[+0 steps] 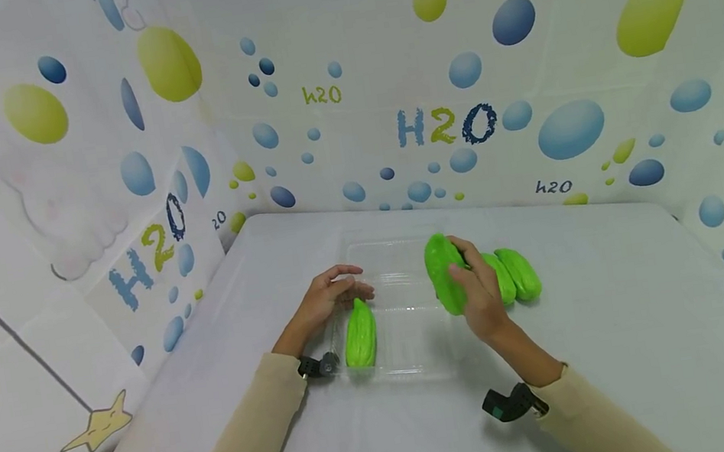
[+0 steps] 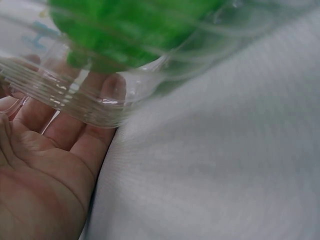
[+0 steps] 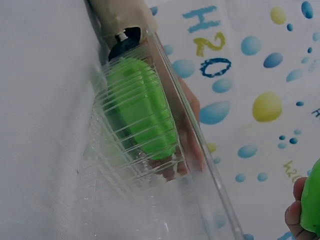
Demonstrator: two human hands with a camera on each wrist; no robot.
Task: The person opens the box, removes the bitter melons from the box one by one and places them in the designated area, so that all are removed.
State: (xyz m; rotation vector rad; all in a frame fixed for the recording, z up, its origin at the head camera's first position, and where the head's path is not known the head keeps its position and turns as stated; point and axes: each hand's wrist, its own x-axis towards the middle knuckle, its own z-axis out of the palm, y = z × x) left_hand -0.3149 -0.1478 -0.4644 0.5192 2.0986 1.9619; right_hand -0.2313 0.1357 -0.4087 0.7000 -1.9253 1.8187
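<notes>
A clear plastic container (image 1: 412, 335) lies on the table, holding one bright green, ridged fruit (image 1: 360, 337) along its left side. My left hand (image 1: 327, 300) is at the container's left wall, its fingers loosely extended above the fruit's tip in the head view. In the left wrist view, some of those fingers (image 2: 65, 127) show through the clear plastic. Raised over the container's right side, my right hand (image 1: 480, 290) grips another green ridged fruit (image 1: 444, 274) between thumb and fingers. The right wrist view catches only part of this held fruit (image 3: 312, 202).
More green ridged fruits (image 1: 518, 275) lie side by side on the table beyond my right hand, partly hidden by it. A white cloth covers the table (image 1: 601, 347). Patterned curtains (image 1: 366, 156) hang behind it and at both sides.
</notes>
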